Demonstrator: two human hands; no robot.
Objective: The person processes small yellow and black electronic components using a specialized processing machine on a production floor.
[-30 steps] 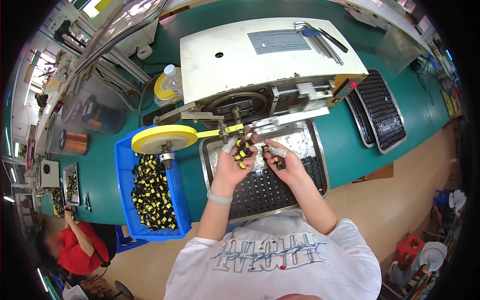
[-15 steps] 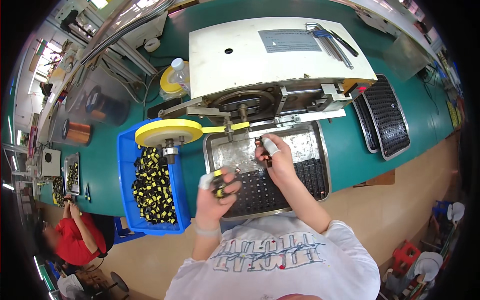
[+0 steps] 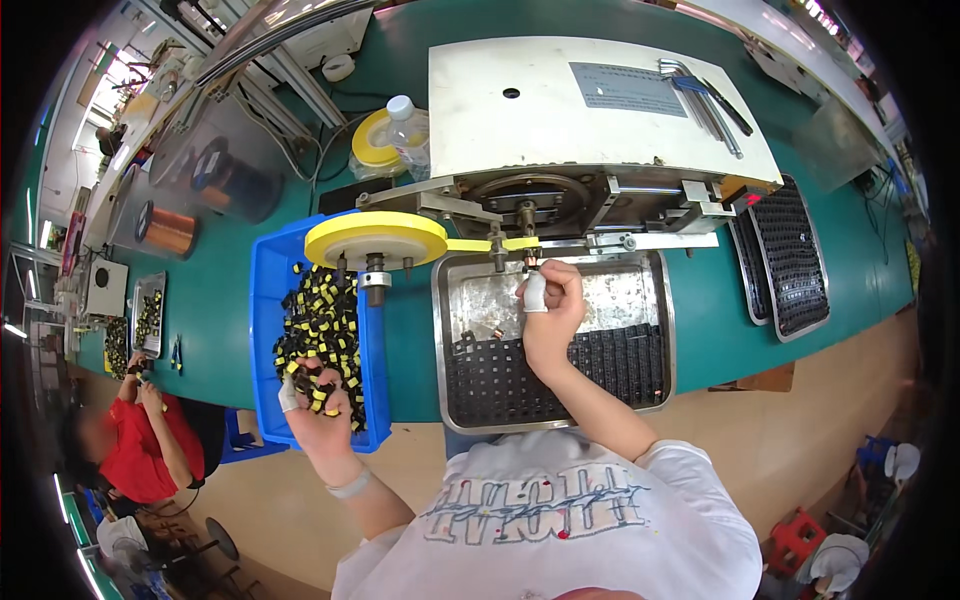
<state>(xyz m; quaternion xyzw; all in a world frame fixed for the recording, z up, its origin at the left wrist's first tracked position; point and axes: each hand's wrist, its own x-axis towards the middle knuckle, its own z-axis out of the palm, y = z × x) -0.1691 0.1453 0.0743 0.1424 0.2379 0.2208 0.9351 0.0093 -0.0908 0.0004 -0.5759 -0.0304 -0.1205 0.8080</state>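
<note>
My left hand [image 3: 322, 415] is at the near end of the blue bin [image 3: 376, 400], its fingers curled around several small black coil bobbins with yellow tape [image 3: 325, 392]. More of these taped bobbins [image 3: 318, 310] fill the bin. My right hand [image 3: 553, 308], with a white cover on a finger, pinches at a small copper-wound bobbin [image 3: 531, 262] at the machine's spindle [image 3: 528, 222]. Yellow tape [image 3: 470, 244] runs to that spot from the big tape roll [image 3: 375, 238]. Under my right hand lies a metal tray [image 3: 443, 330] holding rows of dark bobbins [image 3: 500, 380].
The white winding machine [image 3: 500, 110] stands behind the tray, with hex keys [image 3: 705, 110] on top. A plastic bottle [image 3: 408, 130] stands to its left. Two filled trays [image 3: 795, 250] lie at the right. A co-worker in red [image 3: 155, 450] sits at far left.
My left hand has moved left and down to the blue bin with the taped bobbins. My right hand has brought a copper-wound bobbin up to the spindle. The view has shifted slightly.
</note>
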